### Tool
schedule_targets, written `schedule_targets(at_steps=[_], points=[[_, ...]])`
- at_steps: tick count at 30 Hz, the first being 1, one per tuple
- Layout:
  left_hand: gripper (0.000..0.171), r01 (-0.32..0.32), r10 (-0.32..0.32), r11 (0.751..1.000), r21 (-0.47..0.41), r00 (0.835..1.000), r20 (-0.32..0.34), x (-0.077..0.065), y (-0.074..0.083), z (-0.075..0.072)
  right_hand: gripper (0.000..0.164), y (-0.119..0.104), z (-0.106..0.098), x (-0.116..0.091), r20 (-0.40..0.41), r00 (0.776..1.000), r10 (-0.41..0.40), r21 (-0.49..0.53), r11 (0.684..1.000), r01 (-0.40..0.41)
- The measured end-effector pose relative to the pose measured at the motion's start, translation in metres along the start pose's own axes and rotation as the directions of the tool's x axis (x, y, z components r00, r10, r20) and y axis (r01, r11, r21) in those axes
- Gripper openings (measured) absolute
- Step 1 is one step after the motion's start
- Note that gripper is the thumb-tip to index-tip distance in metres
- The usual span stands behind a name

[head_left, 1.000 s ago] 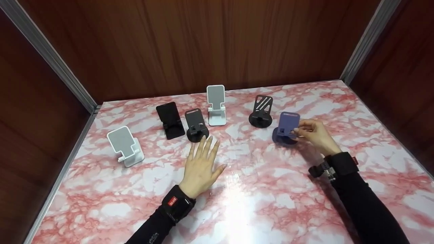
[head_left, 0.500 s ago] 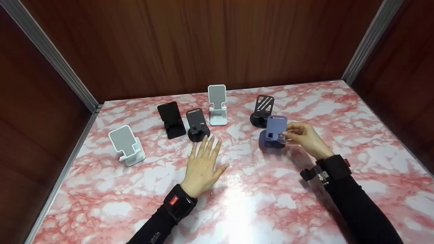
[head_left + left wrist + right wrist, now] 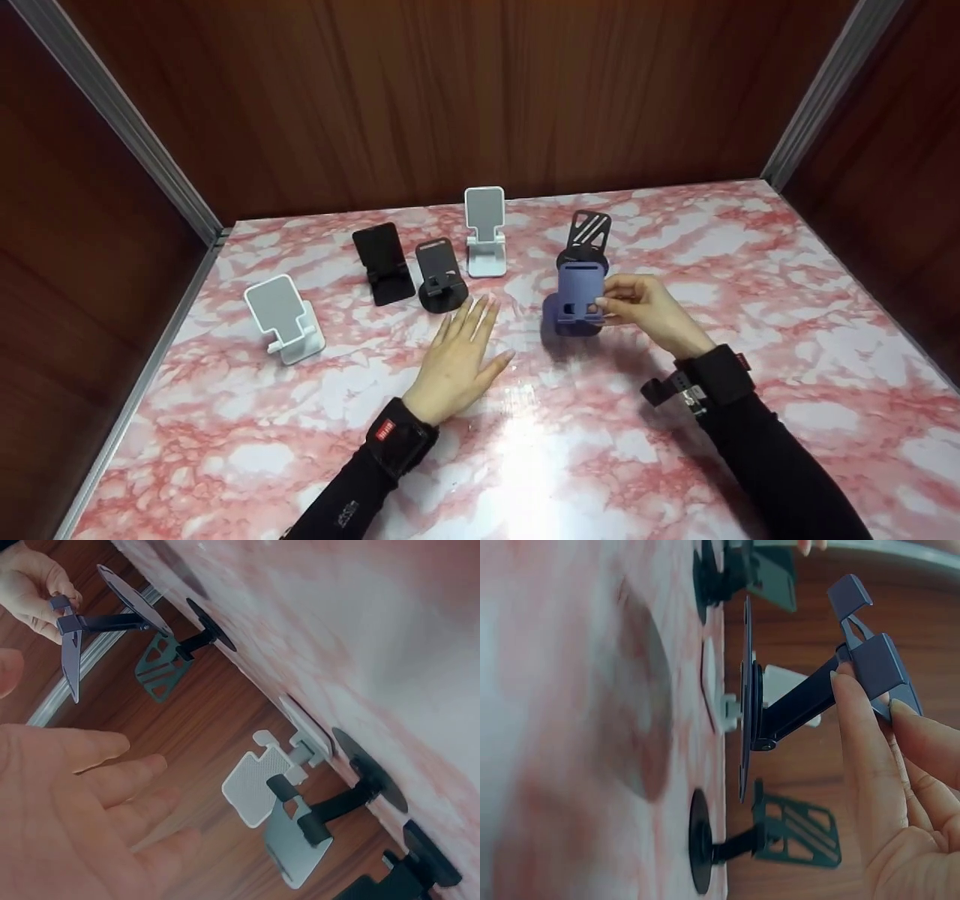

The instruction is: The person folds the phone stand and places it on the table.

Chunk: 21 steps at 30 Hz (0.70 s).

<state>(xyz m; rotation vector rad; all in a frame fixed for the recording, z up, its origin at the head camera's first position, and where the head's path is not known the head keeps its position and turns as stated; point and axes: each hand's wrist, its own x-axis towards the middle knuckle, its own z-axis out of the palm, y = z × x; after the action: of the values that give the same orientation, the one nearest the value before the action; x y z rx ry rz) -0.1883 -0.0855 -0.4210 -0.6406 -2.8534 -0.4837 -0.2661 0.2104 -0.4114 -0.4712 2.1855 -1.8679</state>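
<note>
My right hand (image 3: 651, 313) pinches the purple phone stand (image 3: 580, 285) by the right side of its upright plate. In the right wrist view the stand's round base (image 3: 748, 701) is off the table, with its shadow on the marbled top. Thumb and fingers (image 3: 866, 757) meet around the joint behind the plate. My left hand (image 3: 454, 364) has its fingers straight and slightly spread, holding nothing. Just beyond its fingertips is a dark grey phone stand (image 3: 439, 264) with a round base. Behind the purple stand is a black slotted phone stand (image 3: 589, 231), its base partly covered.
A white phone stand (image 3: 485, 214) is at the back middle, another white stand (image 3: 277, 307) at the left. A black phone stand (image 3: 380, 251) is left of the dark grey one. Brown wood-grain panels (image 3: 420, 97) enclose the pink marbled table (image 3: 247, 465).
The purple stand has moved left with my right hand, from right of the slotted stand to in front of it, its plate turning slightly. My left hand has barely moved.
</note>
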Motion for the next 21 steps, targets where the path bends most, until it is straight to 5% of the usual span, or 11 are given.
schedule_targets(at_steps=[11,21], points=[[0.065,0.056,-0.046,0.979,-0.195,0.998,0.053,0.005,-0.007,-0.006,0.026,-0.009,0.027,0.002,0.068,0.997,-0.039,-0.002,0.999,0.039],[0.066,0.029,-0.026,0.958,-0.285,1.0,0.015,0.007,-0.015,0.0,0.026,-0.015,0.052,0.002,0.08,0.995,-0.063,0.014,0.998,0.062]])
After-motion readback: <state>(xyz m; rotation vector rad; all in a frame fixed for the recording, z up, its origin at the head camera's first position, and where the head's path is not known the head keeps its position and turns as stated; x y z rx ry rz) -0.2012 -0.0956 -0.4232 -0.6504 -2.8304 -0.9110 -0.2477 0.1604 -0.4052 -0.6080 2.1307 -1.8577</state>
